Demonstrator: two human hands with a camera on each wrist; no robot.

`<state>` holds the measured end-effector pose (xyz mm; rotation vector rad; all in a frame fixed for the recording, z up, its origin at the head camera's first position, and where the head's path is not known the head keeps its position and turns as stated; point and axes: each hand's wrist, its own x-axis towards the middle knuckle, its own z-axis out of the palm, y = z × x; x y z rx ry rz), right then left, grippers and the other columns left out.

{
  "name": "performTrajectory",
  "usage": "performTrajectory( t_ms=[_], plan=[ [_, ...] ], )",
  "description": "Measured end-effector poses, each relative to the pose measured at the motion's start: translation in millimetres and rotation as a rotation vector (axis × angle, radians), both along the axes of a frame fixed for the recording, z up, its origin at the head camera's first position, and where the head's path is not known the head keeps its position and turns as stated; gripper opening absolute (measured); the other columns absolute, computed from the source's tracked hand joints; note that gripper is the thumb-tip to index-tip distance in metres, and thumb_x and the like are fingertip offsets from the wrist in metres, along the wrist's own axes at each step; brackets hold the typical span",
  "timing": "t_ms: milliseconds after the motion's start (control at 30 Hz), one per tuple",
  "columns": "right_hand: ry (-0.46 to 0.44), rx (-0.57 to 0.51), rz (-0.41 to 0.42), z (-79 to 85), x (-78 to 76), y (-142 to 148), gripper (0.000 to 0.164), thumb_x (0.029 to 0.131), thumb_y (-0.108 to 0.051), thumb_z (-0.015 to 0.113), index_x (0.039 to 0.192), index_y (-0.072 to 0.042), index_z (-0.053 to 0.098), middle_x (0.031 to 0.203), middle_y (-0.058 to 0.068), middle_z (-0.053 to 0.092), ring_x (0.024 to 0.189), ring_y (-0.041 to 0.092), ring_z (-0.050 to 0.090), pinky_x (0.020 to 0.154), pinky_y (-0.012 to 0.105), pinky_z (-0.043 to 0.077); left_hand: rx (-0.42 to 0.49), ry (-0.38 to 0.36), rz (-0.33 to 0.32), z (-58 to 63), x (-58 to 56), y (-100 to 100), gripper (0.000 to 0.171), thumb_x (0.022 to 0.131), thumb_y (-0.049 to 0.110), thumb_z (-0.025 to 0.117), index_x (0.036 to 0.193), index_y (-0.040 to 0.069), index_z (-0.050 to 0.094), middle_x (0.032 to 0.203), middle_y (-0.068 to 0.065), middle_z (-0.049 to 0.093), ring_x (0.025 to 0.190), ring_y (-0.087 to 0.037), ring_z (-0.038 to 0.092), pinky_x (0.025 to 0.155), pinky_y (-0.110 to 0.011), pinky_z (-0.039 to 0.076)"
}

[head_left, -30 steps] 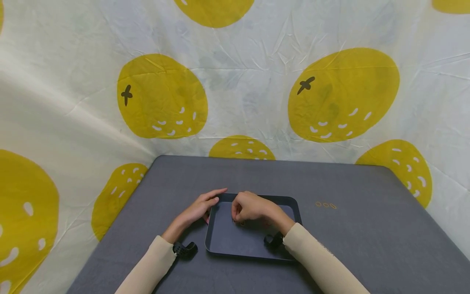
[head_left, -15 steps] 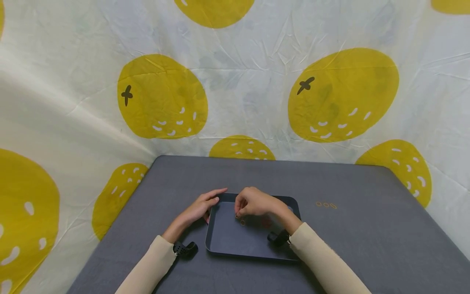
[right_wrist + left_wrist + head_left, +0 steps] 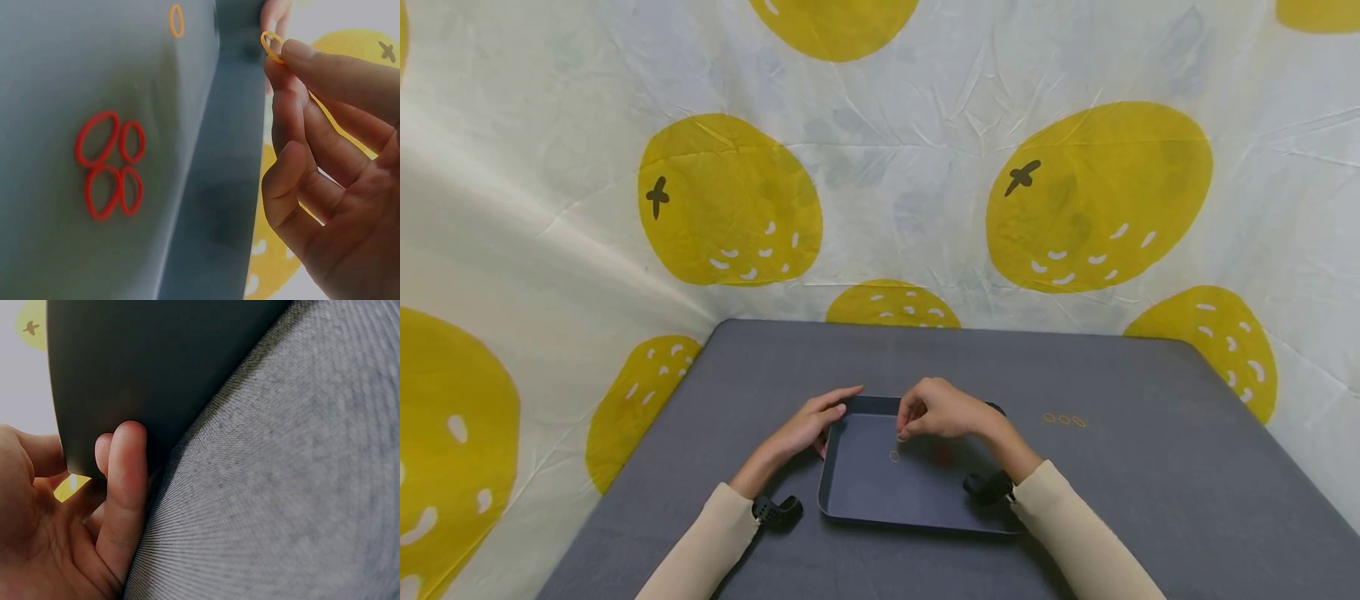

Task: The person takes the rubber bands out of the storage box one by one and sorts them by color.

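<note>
Pinching a yellow rubber band [image 3: 265, 48], a fingertip hold suiting so thin a loop, the right hand [image 3: 946, 410] hangs over the tray [image 3: 868, 487], whose far-left corner the left hand [image 3: 807, 426], fingers loosely extended, touches, apparently steadying it.

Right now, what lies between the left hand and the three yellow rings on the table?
The head view shows the tray, the right hand pinching a yellow ring, then some grey table.
</note>
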<state>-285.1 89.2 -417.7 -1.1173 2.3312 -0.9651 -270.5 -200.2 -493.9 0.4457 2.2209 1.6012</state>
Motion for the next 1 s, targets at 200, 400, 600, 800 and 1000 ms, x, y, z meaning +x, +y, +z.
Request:
performTrajectory(
  t_ms=[200,400,600,800,1000],
  plan=[
    [0.009,-0.025,-0.022,2.8,0.4,14,0.007,0.093,-0.01,0.077,0.088,-0.013,0.08,0.085,-0.003,0.078,0.082,0.029,0.076,0.069,0.024,0.058,-0.01,0.011,0.009,1.5,1.3,0,0.047,0.114,0.026,0.04,0.161,0.027,0.041,0.148,-0.025,0.053,0.05,-0.016,0.057,0.049,-0.035,0.057],
    [-0.004,-0.032,-0.049,3.4,2.1,26,0.007,0.093,-0.01,0.076,0.088,-0.014,0.08,0.086,-0.003,0.078,0.084,0.034,0.075,0.069,0.025,0.057,-0.002,0.007,0.0,0.6,1.9,1,0.047,0.114,0.025,0.04,0.16,0.026,0.041,0.159,-0.021,0.042,0.049,-0.016,0.056,0.048,-0.035,0.056],
    [0.012,-0.041,-0.063,4.3,3.1,37,0.007,0.094,-0.011,0.075,0.089,-0.013,0.08,0.087,0.0,0.078,0.084,0.035,0.074,0.068,0.025,0.056,-0.006,0.009,0.003,-1.5,0.6,2,0.047,0.113,0.026,0.041,0.16,0.027,0.042,0.162,-0.02,0.039,0.05,-0.016,0.055,0.048,-0.035,0.056],
    [0.012,-0.051,-0.093,7.3,3.0,48,0.007,0.095,-0.012,0.075,0.089,-0.014,0.079,0.088,0.004,0.079,0.085,0.037,0.074,0.069,0.025,0.055,-0.015,0.015,0.008,-2.6,0.7,1,0.046,0.113,0.025,0.041,0.16,0.027,0.042,0.165,-0.018,0.036,0.051,-0.016,0.055,0.048,-0.034,0.056],
    [0.021,-0.05,-0.123,6.8,1.7,58,0.007,0.094,-0.011,0.075,0.089,-0.013,0.079,0.088,0.005,0.079,0.084,0.038,0.073,0.068,0.025,0.054,-0.016,0.019,0.008,-2.0,0.7,2,0.046,0.113,0.025,0.041,0.16,0.027,0.042,0.164,-0.018,0.036,0.051,-0.016,0.054,0.048,-0.034,0.056]
  ],
)
